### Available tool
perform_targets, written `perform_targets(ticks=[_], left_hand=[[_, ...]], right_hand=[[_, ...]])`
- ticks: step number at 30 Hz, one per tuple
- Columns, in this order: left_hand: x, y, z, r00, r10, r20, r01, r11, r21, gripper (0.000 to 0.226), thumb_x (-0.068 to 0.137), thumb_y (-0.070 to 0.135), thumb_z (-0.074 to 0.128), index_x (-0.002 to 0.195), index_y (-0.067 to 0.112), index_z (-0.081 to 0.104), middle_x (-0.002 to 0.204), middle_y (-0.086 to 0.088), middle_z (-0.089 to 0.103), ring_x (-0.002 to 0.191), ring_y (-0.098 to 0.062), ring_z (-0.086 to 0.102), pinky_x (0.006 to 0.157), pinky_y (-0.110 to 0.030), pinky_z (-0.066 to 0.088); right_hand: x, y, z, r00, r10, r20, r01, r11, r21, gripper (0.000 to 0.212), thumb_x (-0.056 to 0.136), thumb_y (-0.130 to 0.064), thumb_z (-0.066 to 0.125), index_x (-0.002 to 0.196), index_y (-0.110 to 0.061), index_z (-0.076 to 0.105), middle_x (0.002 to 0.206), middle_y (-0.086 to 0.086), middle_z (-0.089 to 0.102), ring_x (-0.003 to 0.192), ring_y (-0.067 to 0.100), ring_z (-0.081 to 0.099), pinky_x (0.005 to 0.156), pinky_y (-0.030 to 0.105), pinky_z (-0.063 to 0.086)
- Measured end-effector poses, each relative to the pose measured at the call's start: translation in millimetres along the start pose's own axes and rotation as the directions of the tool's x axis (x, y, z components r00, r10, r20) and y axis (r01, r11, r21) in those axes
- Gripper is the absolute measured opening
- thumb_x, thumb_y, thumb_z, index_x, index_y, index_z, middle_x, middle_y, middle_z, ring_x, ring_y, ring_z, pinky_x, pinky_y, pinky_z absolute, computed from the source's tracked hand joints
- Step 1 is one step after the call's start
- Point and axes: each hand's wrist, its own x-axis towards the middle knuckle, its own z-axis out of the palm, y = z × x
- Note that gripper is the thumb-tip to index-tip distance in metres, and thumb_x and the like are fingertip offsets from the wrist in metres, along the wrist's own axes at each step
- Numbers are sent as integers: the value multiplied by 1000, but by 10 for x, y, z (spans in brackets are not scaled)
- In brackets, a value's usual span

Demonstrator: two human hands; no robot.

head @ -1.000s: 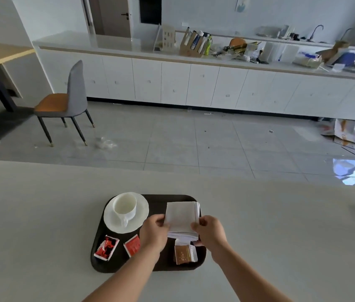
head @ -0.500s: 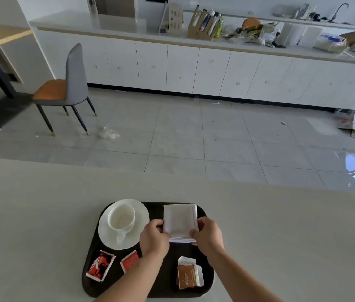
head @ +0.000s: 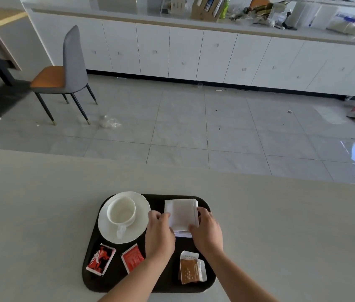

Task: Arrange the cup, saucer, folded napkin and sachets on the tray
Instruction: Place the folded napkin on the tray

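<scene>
Dark tray (head: 204, 205) on pale surface (head: 41, 203), near front edge. Far-left corner: white cup (head: 121, 212) upright on saucer (head: 140, 205), handle toward viewer. Far-right corner: folded napkin (head: 180, 212), gripped at near edges by left hand (head: 160, 233) and right hand (head: 207, 231), fingers closed around its left and right sides. Near-left area: two red sachets (head: 101, 259), (head: 132, 258) side by side, apart. Near-right area: brown sachet (head: 190, 270) atop white packet, below right wrist. Beyond surface: tiled floor and grey chair (head: 63, 68).
</scene>
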Motion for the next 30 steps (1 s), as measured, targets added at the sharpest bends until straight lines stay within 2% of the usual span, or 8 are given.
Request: perform_targets(ticks=[4,7,10,13,16,21,27,30], left_hand=[[-24,-56,47,976,217,7,-214,954,211,33,83,14,63,115,20,60,134,-2,44,116,-20,51,90,-26,50],[7,-109,84,932,358,52,-356,882,308,37,86,20,64,122,20,56,146,-8,38,139,-26,37,102,-34,48],[82,-188,137,911,373,174,-412,835,365,53,97,23,52,146,17,31,160,-13,16,149,-30,13,117,-40,31],[107,-275,178,902,364,231,-430,801,417,62,101,30,42,153,13,13,163,-12,3,151,-28,3,122,-41,15],[105,-326,221,901,373,222,-434,779,453,65,101,29,39,153,8,7,163,-14,-2,150,-28,-2,122,-41,4],[80,-434,262,879,395,265,-476,733,485,68,100,24,35,152,7,-5,161,-16,-13,148,-30,-13,122,-45,-1],[106,-284,172,887,358,293,-460,752,473,65,101,26,37,153,11,2,163,-11,-5,150,-27,-9,123,-44,7],[-28,-203,5,891,401,213,-453,821,348,55,100,31,42,150,17,26,160,-8,21,149,-27,16,120,-38,23]], right_hand=[[-6,19,6,999,-52,7,53,996,-74,58,83,-13,64,137,-22,45,121,1,55,106,24,58,80,33,53],[-15,33,-6,985,-173,6,172,970,-172,76,84,-11,63,151,-25,28,146,-2,37,120,25,50,83,34,55],[0,46,-22,962,-258,89,273,912,-305,81,92,-18,59,157,-28,11,164,-17,10,131,21,35,85,33,56],[37,48,-28,956,-253,150,291,884,-365,73,97,-23,52,157,-28,12,165,-22,2,124,20,35,80,35,57],[51,44,9,950,-242,195,304,852,-427,74,98,-21,51,158,-23,8,166,-17,-1,125,22,33,79,34,56],[0,54,119,932,-283,228,363,762,-537,83,95,-14,49,157,-9,-6,166,2,-13,126,29,32,93,34,50],[38,20,42,918,-311,245,396,732,-554,79,94,-18,55,156,-8,7,167,9,0,129,30,32,98,36,48],[-20,24,-83,926,-341,163,377,809,-451,60,98,-34,53,150,-18,28,166,-1,9,135,27,31,94,37,53]])
